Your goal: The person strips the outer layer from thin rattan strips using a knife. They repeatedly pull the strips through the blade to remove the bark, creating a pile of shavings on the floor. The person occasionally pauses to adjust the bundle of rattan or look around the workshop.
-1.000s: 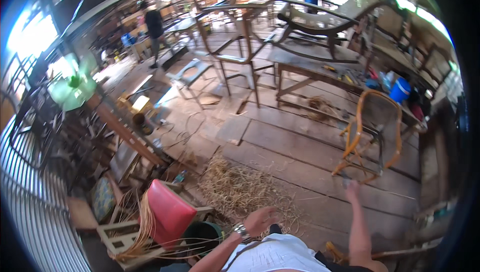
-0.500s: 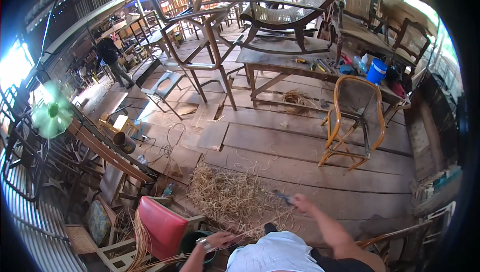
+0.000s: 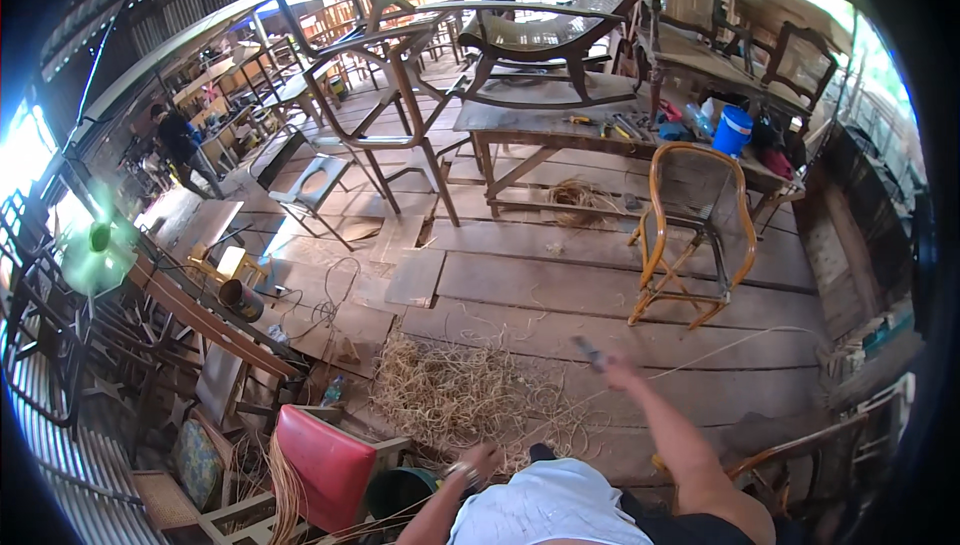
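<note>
My right hand (image 3: 622,373) is raised over the floorboards, closed round a short tool with a flat grey blade (image 3: 588,352); motion blur hides its exact kind. A thin pale rattan strand (image 3: 735,347) passes by this hand and curves off to the right. Low in front of my body, my left hand (image 3: 480,460) has its fingers closed, with the strand seeming to run from it toward the right hand. A heap of curly rattan shavings (image 3: 445,390) lies on the floor just beyond. Close to the left forearm stands a dark green bucket (image 3: 400,490).
A red padded chair back (image 3: 325,465) with long rattan strands (image 3: 283,490) hung over it is at lower left. An orange-framed rattan armchair (image 3: 695,230) stands to the right. Beyond are a workbench (image 3: 545,117) bearing a rocking lounger (image 3: 560,33), and a distant person (image 3: 185,150).
My right hand has swung up and outward with the tool, and the strand now stretches out to the right. My left hand has shifted slightly right and up. The view has tilted a little.
</note>
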Demonstrator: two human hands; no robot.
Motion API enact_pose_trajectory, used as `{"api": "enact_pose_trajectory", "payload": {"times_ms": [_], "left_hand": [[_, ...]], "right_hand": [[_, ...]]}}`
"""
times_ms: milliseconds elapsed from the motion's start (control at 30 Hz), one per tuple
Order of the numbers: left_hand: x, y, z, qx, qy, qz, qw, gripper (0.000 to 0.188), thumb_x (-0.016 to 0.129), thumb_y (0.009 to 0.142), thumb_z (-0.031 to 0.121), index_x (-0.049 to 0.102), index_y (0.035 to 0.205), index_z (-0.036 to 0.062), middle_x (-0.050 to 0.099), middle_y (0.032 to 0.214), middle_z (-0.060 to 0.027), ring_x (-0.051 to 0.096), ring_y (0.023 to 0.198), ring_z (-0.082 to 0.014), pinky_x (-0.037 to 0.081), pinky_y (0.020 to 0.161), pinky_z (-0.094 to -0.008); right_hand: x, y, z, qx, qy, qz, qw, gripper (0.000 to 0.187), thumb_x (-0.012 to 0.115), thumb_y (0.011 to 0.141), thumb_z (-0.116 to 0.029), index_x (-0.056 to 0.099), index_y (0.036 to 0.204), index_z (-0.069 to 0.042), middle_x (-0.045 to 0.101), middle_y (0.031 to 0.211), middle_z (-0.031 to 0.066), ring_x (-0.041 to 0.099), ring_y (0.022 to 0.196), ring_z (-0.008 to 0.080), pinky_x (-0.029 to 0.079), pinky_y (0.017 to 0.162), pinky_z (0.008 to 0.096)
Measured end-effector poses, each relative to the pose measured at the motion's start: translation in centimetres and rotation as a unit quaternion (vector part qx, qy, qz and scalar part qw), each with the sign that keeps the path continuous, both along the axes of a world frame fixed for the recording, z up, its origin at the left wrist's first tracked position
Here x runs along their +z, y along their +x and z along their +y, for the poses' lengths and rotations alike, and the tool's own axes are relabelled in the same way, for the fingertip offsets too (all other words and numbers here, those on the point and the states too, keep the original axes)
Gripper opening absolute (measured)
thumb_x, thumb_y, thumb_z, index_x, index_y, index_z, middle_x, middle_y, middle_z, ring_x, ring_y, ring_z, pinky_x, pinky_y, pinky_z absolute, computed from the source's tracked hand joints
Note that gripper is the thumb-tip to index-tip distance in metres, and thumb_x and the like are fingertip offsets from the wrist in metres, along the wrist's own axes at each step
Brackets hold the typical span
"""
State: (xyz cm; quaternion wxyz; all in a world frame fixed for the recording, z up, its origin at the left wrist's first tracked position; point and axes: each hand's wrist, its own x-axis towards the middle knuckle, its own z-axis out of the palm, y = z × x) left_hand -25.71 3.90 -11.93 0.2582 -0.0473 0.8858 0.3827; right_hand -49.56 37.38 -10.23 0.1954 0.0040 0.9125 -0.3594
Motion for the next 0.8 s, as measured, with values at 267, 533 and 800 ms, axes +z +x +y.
{"api": "enact_pose_trajectory", "payload": {"times_ms": [267,533,800], "left_hand": [[7.5,-4.8,-1.2,0.032,0.172,0.045,0.984,0.032,0.054,0.094,0.034,0.065,0.087,0.0041,0.065,0.071,-0.0065,0.059,0.066,-0.0173,0.048,0.062,-0.0327],[9.9,16.7,-19.9,0.027,0.034,-0.098,0.994,0.038,0.054,0.093,0.041,0.068,0.092,0.0053,0.062,0.068,-0.0061,0.058,0.066,-0.0167,0.047,0.064,-0.0331],[9.9,4.9,-7.5,0.140,-0.051,0.022,0.989,0.033,0.054,0.090,0.034,0.064,0.092,0.0022,0.066,0.085,-0.0215,0.065,0.081,-0.0368,0.050,0.071,-0.0445]], "right_hand": [[10.9,5.9,-7.3,0.200,-0.117,-0.159,0.960,0.023,0.057,0.092,-0.029,0.057,0.098,-0.007,0.056,0.071,0.0029,0.054,0.055,0.0112,0.044,0.048,0.0299],[9.0,-6.6,12.4,-0.012,0.036,0.015,0.999,0.017,0.051,0.093,-0.023,0.050,0.092,-0.006,0.051,0.068,0.0075,0.054,0.058,0.0223,0.045,0.053,0.0387],[11.1,1.4,-11.2,0.154,0.002,-0.027,0.988,0.031,0.049,0.095,-0.032,0.052,0.102,-0.002,0.060,0.091,0.0153,0.058,0.073,0.0278,0.048,0.067,0.0412]]}}
